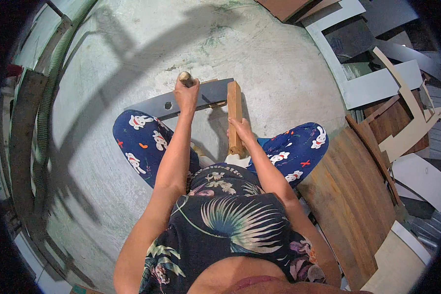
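My left hand (186,96) is closed round an upright tool with a rounded wooden end (185,77); its lower part is hidden behind my fist, so I cannot tell its kind. Below that fist lies a long, dark grey board (211,91) with a dark hole near its left part. My right hand (241,130) grips the near half of a square wooden bar (234,100). The bar points away from me, and its far end overlaps the board's right end. I sit on the floor with my knees spread to either side.
A ribbed green hose (42,122) and an upright plank (24,147) run along the left. White and brown panel offcuts (377,90) are heaped at the right. A broad brown wooden board (350,196) lies beside my right knee, on the concrete floor (98,186).
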A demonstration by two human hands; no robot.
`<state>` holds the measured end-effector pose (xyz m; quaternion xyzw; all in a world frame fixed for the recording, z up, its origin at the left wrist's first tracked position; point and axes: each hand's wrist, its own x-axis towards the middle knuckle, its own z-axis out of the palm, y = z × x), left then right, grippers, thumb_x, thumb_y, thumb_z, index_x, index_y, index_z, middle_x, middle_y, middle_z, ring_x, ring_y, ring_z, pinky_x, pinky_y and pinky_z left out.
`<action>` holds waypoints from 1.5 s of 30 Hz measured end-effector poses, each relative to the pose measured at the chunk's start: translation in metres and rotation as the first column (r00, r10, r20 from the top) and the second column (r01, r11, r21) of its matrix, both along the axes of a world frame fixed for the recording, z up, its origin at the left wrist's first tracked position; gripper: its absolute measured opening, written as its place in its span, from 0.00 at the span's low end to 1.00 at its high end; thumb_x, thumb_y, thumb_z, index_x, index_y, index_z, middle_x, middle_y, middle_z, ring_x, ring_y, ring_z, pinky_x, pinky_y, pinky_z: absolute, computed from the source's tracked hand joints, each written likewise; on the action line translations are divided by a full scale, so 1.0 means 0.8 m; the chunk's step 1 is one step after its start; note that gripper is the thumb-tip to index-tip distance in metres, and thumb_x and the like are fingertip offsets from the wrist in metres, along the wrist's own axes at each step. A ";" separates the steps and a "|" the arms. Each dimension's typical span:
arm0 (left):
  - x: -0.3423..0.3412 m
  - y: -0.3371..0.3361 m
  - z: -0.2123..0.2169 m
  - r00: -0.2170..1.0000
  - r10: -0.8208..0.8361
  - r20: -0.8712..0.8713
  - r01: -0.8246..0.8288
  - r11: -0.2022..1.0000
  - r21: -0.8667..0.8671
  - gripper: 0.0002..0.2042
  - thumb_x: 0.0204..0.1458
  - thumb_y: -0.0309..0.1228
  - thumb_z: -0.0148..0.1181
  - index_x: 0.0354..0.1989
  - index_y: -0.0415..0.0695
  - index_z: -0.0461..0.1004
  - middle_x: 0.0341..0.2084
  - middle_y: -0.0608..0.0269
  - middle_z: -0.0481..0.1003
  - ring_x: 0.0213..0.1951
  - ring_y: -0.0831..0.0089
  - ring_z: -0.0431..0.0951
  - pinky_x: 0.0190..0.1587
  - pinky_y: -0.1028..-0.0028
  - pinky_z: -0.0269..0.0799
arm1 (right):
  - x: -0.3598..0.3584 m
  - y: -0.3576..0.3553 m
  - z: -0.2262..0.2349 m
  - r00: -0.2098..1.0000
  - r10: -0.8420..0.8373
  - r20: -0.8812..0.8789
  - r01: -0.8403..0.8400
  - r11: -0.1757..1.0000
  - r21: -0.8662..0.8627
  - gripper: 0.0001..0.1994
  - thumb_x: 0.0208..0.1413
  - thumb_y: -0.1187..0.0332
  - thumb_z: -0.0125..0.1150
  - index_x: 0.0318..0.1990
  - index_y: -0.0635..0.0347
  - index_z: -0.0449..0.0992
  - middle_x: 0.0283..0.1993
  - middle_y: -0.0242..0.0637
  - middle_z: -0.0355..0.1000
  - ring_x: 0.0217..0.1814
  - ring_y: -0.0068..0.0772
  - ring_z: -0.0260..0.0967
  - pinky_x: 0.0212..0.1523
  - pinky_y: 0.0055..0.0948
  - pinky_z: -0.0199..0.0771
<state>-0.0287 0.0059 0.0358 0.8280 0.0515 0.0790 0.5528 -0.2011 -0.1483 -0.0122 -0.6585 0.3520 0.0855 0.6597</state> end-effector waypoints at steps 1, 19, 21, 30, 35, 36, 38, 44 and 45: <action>-0.001 -0.002 -0.001 1.000 -0.004 0.003 0.004 1.000 -0.007 0.13 0.41 0.33 0.64 0.34 0.39 0.74 0.26 0.53 0.78 0.31 0.60 0.79 0.37 0.66 0.73 | -0.001 -0.002 -0.004 1.000 -0.011 -0.004 0.011 1.000 -0.022 0.23 0.51 0.57 0.62 0.42 0.66 0.61 0.26 0.42 0.70 0.21 0.32 0.71 0.21 0.30 0.75; -0.008 -0.007 -0.045 0.995 -0.102 0.001 0.102 0.994 -0.025 0.14 0.41 0.35 0.67 0.29 0.37 0.75 0.22 0.55 0.77 0.27 0.66 0.79 0.34 0.68 0.73 | 0.000 -0.005 -0.037 0.992 0.018 -0.128 -0.036 0.990 -0.139 0.30 0.47 0.54 0.63 0.48 0.72 0.64 0.37 0.49 0.70 0.35 0.40 0.72 0.34 0.35 0.73; -0.009 -0.004 -0.057 0.996 -0.093 -0.003 0.092 0.993 -0.070 0.14 0.41 0.35 0.67 0.29 0.36 0.75 0.23 0.55 0.77 0.27 0.66 0.79 0.34 0.68 0.73 | -0.001 0.000 -0.026 0.988 0.031 -0.154 -0.046 0.995 -0.093 0.34 0.45 0.51 0.64 0.51 0.75 0.66 0.45 0.57 0.71 0.47 0.49 0.72 0.45 0.39 0.70; -0.017 -0.018 -0.065 0.997 -0.064 -0.052 0.053 0.982 -0.181 0.14 0.42 0.35 0.67 0.29 0.36 0.75 0.23 0.55 0.78 0.28 0.66 0.79 0.35 0.68 0.72 | -0.006 -0.010 -0.043 0.998 0.034 -0.052 -0.041 0.990 -0.134 0.25 0.50 0.57 0.62 0.46 0.69 0.62 0.28 0.41 0.69 0.24 0.31 0.72 0.23 0.30 0.75; -0.012 -0.023 -0.066 0.999 -0.018 -0.026 0.014 0.987 -0.161 0.12 0.44 0.34 0.66 0.30 0.37 0.75 0.24 0.57 0.78 0.28 0.69 0.78 0.35 0.69 0.72 | -0.002 -0.010 -0.039 0.996 0.015 -0.083 -0.032 0.978 -0.204 0.26 0.49 0.57 0.63 0.46 0.68 0.62 0.27 0.41 0.69 0.22 0.32 0.71 0.22 0.30 0.74; -0.015 -0.022 -0.068 1.000 -0.023 -0.021 0.018 0.982 -0.191 0.12 0.44 0.33 0.66 0.31 0.37 0.75 0.25 0.57 0.78 0.29 0.69 0.78 0.35 0.69 0.72 | -0.002 -0.008 -0.035 0.996 0.018 -0.087 -0.035 0.979 -0.202 0.26 0.49 0.57 0.63 0.46 0.68 0.62 0.27 0.41 0.69 0.22 0.32 0.71 0.22 0.30 0.74; -0.014 -0.022 -0.067 1.000 -0.025 -0.016 0.021 0.975 -0.219 0.12 0.44 0.33 0.66 0.31 0.37 0.75 0.25 0.57 0.78 0.29 0.69 0.78 0.35 0.69 0.72 | 0.002 -0.005 -0.025 0.995 0.029 -0.099 -0.046 0.983 -0.175 0.25 0.50 0.57 0.63 0.45 0.68 0.62 0.26 0.41 0.69 0.20 0.33 0.71 0.20 0.31 0.73; -0.016 -0.010 -0.066 0.987 0.155 -0.043 -0.158 0.982 -0.103 0.14 0.42 0.35 0.67 0.28 0.35 0.74 0.25 0.52 0.77 0.30 0.62 0.79 0.34 0.67 0.72 | -0.002 0.015 -0.006 0.996 -0.001 -0.092 -0.003 0.999 -0.038 0.31 0.45 0.52 0.66 0.52 0.65 0.67 0.42 0.44 0.71 0.42 0.38 0.70 0.41 0.36 0.70; -0.009 0.007 -0.093 0.975 0.222 -0.020 -0.223 0.974 -0.028 0.16 0.41 0.36 0.67 0.28 0.34 0.74 0.24 0.50 0.77 0.30 0.60 0.79 0.33 0.66 0.72 | 0.003 0.034 0.010 0.998 0.055 -0.009 -0.055 0.998 0.007 0.24 0.50 0.59 0.62 0.51 0.60 0.64 0.37 0.37 0.69 0.34 0.30 0.69 0.29 0.30 0.74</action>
